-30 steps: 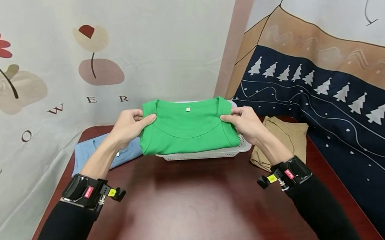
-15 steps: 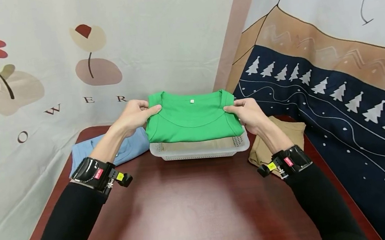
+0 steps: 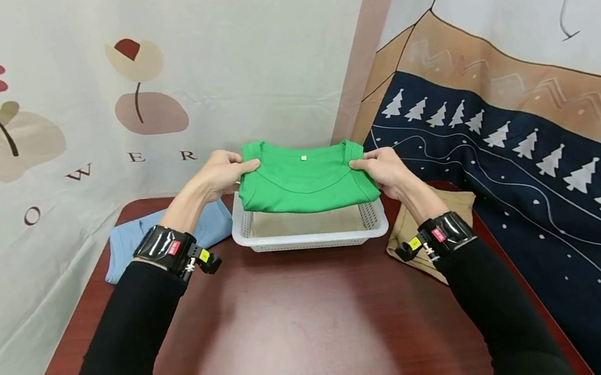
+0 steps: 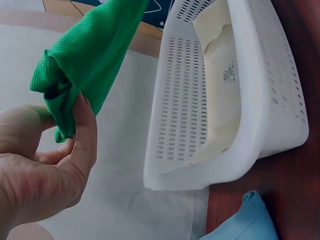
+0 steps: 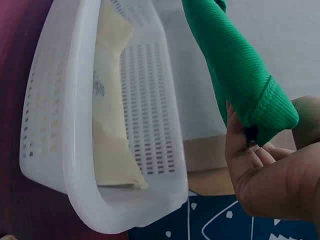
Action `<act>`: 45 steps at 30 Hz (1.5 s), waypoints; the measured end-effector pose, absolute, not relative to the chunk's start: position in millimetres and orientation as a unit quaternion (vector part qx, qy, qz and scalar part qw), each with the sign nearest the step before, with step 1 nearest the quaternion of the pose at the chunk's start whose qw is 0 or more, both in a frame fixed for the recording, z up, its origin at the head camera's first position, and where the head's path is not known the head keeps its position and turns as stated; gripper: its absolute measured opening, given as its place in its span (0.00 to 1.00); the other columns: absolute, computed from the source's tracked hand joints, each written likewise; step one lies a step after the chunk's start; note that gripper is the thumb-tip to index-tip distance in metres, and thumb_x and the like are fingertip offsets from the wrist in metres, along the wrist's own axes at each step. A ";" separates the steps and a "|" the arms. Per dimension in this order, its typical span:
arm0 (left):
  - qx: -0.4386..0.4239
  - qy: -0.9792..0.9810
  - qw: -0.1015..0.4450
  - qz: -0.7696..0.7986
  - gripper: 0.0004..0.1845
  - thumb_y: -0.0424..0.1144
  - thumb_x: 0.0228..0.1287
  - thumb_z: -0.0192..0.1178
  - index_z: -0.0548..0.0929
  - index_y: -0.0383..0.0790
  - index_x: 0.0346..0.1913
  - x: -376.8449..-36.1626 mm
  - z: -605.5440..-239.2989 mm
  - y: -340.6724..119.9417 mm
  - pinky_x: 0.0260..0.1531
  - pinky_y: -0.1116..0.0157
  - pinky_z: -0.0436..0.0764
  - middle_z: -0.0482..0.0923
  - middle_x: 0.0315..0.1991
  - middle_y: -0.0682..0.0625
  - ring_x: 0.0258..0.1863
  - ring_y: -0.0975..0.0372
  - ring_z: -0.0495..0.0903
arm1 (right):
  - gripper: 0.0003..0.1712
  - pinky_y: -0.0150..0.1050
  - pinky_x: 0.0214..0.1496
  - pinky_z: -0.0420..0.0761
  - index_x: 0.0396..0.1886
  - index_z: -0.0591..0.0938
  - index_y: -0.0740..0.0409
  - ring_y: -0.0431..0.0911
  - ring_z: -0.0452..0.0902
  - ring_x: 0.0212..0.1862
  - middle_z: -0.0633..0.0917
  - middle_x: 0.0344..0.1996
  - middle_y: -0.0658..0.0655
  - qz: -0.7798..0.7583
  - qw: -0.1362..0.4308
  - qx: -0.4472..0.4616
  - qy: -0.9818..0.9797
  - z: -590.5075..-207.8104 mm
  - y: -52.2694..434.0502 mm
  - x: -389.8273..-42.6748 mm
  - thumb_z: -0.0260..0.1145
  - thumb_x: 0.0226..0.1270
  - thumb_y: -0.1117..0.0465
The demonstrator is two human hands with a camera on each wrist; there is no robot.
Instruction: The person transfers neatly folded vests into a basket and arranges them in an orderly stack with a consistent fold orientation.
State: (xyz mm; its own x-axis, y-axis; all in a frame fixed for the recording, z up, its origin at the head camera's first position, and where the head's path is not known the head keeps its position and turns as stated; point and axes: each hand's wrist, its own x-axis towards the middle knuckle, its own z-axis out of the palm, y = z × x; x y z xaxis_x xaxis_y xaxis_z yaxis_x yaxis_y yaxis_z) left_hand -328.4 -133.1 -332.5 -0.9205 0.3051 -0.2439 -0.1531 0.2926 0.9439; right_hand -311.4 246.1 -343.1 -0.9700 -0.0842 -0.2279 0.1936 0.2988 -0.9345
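Note:
A folded green shirt [image 3: 305,181] with a round neckline and a small white label is held up over the far part of a white plastic basket [image 3: 306,240]. My left hand [image 3: 223,171] pinches its left edge between thumb and fingers. At the opposite edge my right hand [image 3: 384,168] pinches it the same way. Both wrist views show the shirt raised apart from the basket. Inside the basket lies a folded cream cloth [image 4: 222,75] with dark printing, partly hidden by the rim and, in the head view, by the shirt.
Folded light blue cloth [image 3: 133,237] lies left of the basket, partly behind the left forearm. To the right, folded tan cloth [image 3: 455,204] sits under the right forearm. The dark red table [image 3: 305,323] meets printed curtains [image 3: 264,62] behind and at the sides.
The green shirt has been lifted and moved back and slightly right by both hands, baring more of the basket's front and the cream cloth within. Both hands keep their hold.

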 end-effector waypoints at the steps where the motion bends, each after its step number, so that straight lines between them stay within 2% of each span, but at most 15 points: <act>1: 0.047 0.779 0.198 0.593 0.20 0.46 0.89 0.61 0.84 0.30 0.62 -330.0 -332.8 -132.3 0.68 0.55 0.90 0.85 0.48 0.52 0.40 0.69 0.90 | 0.12 0.28 0.29 0.83 0.50 0.85 0.63 0.34 0.81 0.23 0.82 0.23 0.44 -0.593 0.120 0.037 0.795 -344.8 245.8 -314.1 0.68 0.87 0.56; 4: 0.043 0.774 0.209 0.596 0.19 0.43 0.89 0.60 0.83 0.28 0.64 -335.4 -335.7 -129.5 0.73 0.50 0.87 0.85 0.49 0.51 0.42 0.68 0.89 | 0.12 0.28 0.32 0.87 0.43 0.85 0.63 0.35 0.85 0.28 0.84 0.26 0.46 -0.588 0.122 0.044 0.798 -349.5 244.8 -321.0 0.68 0.86 0.58; 7: 0.036 0.775 0.218 0.592 0.17 0.41 0.90 0.58 0.83 0.28 0.63 -340.5 -340.7 -128.1 0.73 0.50 0.87 0.86 0.43 0.53 0.40 0.68 0.89 | 0.12 0.28 0.33 0.89 0.40 0.86 0.62 0.35 0.87 0.29 0.84 0.27 0.46 -0.575 0.120 0.046 0.808 -355.7 244.2 -327.1 0.68 0.86 0.59; 10: 0.029 0.779 0.225 0.585 0.19 0.40 0.90 0.57 0.82 0.27 0.66 -343.0 -345.1 -129.1 0.70 0.53 0.88 0.87 0.41 0.54 0.38 0.69 0.89 | 0.12 0.27 0.25 0.81 0.40 0.87 0.63 0.34 0.78 0.21 0.79 0.21 0.44 -0.553 0.118 0.042 0.823 -361.8 242.2 -331.9 0.67 0.86 0.60; 12: 0.022 0.781 0.229 0.581 0.21 0.39 0.90 0.57 0.81 0.25 0.70 -343.7 -347.7 -130.7 0.68 0.55 0.89 0.87 0.45 0.53 0.38 0.69 0.89 | 0.13 0.27 0.21 0.74 0.37 0.86 0.62 0.34 0.72 0.16 0.76 0.17 0.43 -0.545 0.118 0.044 0.829 -364.7 240.1 -334.7 0.67 0.85 0.60; 14: 0.015 0.784 0.230 0.576 0.23 0.38 0.90 0.57 0.79 0.23 0.73 -344.5 -351.1 -132.1 0.63 0.60 0.92 0.86 0.47 0.52 0.39 0.70 0.89 | 0.15 0.28 0.19 0.70 0.33 0.85 0.60 0.34 0.68 0.14 0.75 0.16 0.43 -0.537 0.125 0.046 0.833 -366.3 237.6 -336.9 0.67 0.85 0.60; 20: -0.004 0.807 0.216 0.550 0.22 0.36 0.87 0.58 0.80 0.19 0.69 -346.9 -362.6 -132.9 0.39 0.72 0.90 0.78 0.38 0.52 0.28 0.71 0.82 | 0.17 0.29 0.21 0.72 0.30 0.83 0.57 0.35 0.72 0.16 0.78 0.19 0.45 -0.513 0.147 0.063 0.844 -370.6 232.8 -341.7 0.67 0.85 0.61; 22: -0.004 0.816 0.212 0.537 0.23 0.35 0.87 0.58 0.78 0.18 0.71 -347.3 -365.0 -131.4 0.35 0.73 0.89 0.80 0.44 0.48 0.26 0.70 0.81 | 0.16 0.29 0.21 0.72 0.31 0.82 0.59 0.36 0.70 0.16 0.77 0.18 0.45 -0.502 0.151 0.065 0.849 -372.8 231.9 -343.3 0.67 0.85 0.61; 24: -0.002 0.829 0.207 0.520 0.25 0.35 0.87 0.58 0.76 0.18 0.74 -347.6 -366.6 -129.1 0.34 0.73 0.88 0.80 0.56 0.41 0.28 0.70 0.82 | 0.14 0.29 0.22 0.74 0.33 0.82 0.60 0.36 0.72 0.18 0.79 0.21 0.46 -0.500 0.157 0.068 0.849 -375.3 231.0 -344.8 0.67 0.85 0.62; 28: 0.000 0.861 0.190 0.472 0.29 0.36 0.87 0.59 0.71 0.20 0.79 -349.9 -370.3 -123.2 0.37 0.72 0.87 0.75 0.71 0.32 0.34 0.66 0.79 | 0.07 0.30 0.33 0.85 0.43 0.80 0.64 0.39 0.82 0.33 0.81 0.40 0.54 -0.506 0.177 0.077 0.841 -379.3 230.2 -346.6 0.64 0.85 0.64; 30: -0.001 0.874 0.180 0.452 0.29 0.36 0.86 0.61 0.73 0.20 0.78 -351.0 -372.3 -121.1 0.38 0.71 0.87 0.74 0.70 0.32 0.38 0.63 0.79 | 0.06 0.31 0.39 0.88 0.48 0.79 0.65 0.41 0.83 0.41 0.79 0.48 0.57 -0.508 0.186 0.081 0.837 -381.0 230.3 -346.8 0.63 0.86 0.65; 33: -0.001 0.885 0.169 0.433 0.25 0.36 0.84 0.63 0.79 0.20 0.72 -351.3 -374.9 -117.9 0.39 0.69 0.89 0.77 0.63 0.34 0.42 0.59 0.81 | 0.05 0.32 0.42 0.88 0.49 0.77 0.66 0.44 0.81 0.46 0.76 0.51 0.58 -0.501 0.191 0.083 0.840 -383.8 231.4 -347.2 0.61 0.86 0.66; 39: -0.006 0.899 0.153 0.411 0.11 0.36 0.81 0.67 0.84 0.27 0.49 -348.9 -378.9 -110.0 0.39 0.67 0.92 0.79 0.50 0.40 0.42 0.55 0.84 | 0.05 0.33 0.39 0.85 0.49 0.77 0.66 0.43 0.79 0.39 0.75 0.46 0.57 -0.484 0.198 0.085 0.848 -389.2 230.0 -345.2 0.59 0.88 0.66; 42: -0.010 0.904 0.151 0.401 0.11 0.36 0.81 0.67 0.82 0.30 0.42 -347.5 -379.4 -105.6 0.44 0.64 0.94 0.80 0.51 0.38 0.47 0.51 0.87 | 0.05 0.33 0.38 0.85 0.49 0.78 0.65 0.42 0.79 0.37 0.75 0.45 0.57 -0.476 0.197 0.085 0.853 -391.5 228.1 -344.4 0.59 0.88 0.66; 45: -0.010 0.908 0.157 0.388 0.12 0.35 0.82 0.66 0.86 0.25 0.48 -350.4 -381.0 -102.6 0.50 0.60 0.95 0.84 0.59 0.32 0.56 0.45 0.90 | 0.08 0.33 0.34 0.82 0.42 0.77 0.63 0.42 0.77 0.35 0.74 0.43 0.56 -0.458 0.190 0.085 0.864 -392.0 227.1 -344.9 0.59 0.88 0.66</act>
